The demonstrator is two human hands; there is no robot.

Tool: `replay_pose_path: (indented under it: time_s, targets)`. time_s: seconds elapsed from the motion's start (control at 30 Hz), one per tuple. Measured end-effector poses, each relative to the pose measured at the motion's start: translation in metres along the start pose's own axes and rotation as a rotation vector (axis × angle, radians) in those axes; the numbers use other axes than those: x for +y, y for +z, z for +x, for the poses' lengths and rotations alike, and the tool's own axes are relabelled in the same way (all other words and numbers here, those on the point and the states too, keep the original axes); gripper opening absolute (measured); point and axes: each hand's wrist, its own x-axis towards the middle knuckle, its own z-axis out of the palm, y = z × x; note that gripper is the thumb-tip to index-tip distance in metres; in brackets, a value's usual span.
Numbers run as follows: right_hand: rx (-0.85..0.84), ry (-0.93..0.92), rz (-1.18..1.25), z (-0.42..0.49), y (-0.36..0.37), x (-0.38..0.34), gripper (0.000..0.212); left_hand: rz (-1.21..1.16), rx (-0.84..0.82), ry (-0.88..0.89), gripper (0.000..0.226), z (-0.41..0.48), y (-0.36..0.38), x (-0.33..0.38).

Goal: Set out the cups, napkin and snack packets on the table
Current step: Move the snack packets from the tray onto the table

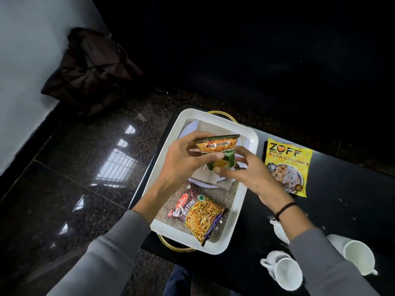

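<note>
I am holding a green snack packet [218, 154] in the air with both hands, just above the far half of a white tray [241, 210]. My left hand [181, 163] is pinching the packet's left edge, fingers closed on it; my right hand [243, 174] is gripping its lower right side, fingers curled around it. Below my hands, in the tray's near half, a red mixture packet [198, 216] is lying on burlap. A folded napkin on a plate is showing beneath the held packet. To the right of my right hand, a yellow packet [287, 165] is already lying on the dark worktop [342, 199]. Nearer me, by my right forearm, white cups [286, 272] are standing. I judge I am partway through unloading snacks; next, this packet needs carrying right, to bare worktop beside the yellow one.
</note>
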Motion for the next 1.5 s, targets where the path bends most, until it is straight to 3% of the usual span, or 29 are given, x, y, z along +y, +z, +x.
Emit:
replay_pose_path:
  time_s: [0.13, 0.3, 0.43, 0.57, 0.63, 0.83, 1.13, 1.5]
  targets:
    - [-0.122, -0.041, 0.151, -0.004, -0.012, -0.004, 0.045, -0.014, -0.039, -0.051, 0.047, 0.002, 0.013, 0.002]
    - [0.058, 0.147, 0.364, -0.011, -0.019, 0.001, 0.047, -0.050, -0.122, -0.408, 0.053, 0.002, 0.031, 0.005]
    - [-0.042, 0.244, 0.336, -0.023, -0.026, 0.007, 0.042, -0.085, -0.114, -0.488, 0.020, -0.003, 0.047, -0.001]
    - [-0.072, 0.176, 0.307, -0.037, -0.039, 0.013, 0.046, -0.048, -0.197, -0.468, 0.015, -0.006, 0.054, -0.004]
    - [-0.066, 0.141, 0.395, -0.043, -0.047, 0.015, 0.040, -0.025, -0.199, -0.449, 0.033, -0.004, 0.061, -0.004]
    - [0.115, 0.074, 0.485, -0.059, -0.082, 0.032, 0.038, -0.025, -0.272, -0.392, 0.041, 0.002, 0.104, 0.000]
    - [0.179, 0.197, 0.517, -0.088, -0.169, 0.086, 0.051, 0.029, -0.370, -0.397, 0.047, 0.010, 0.203, -0.016]
    - [0.247, 0.195, 0.533, -0.102, -0.237, 0.125, 0.040, -0.026, -0.487, -0.481, 0.056, 0.020, 0.275, -0.024]
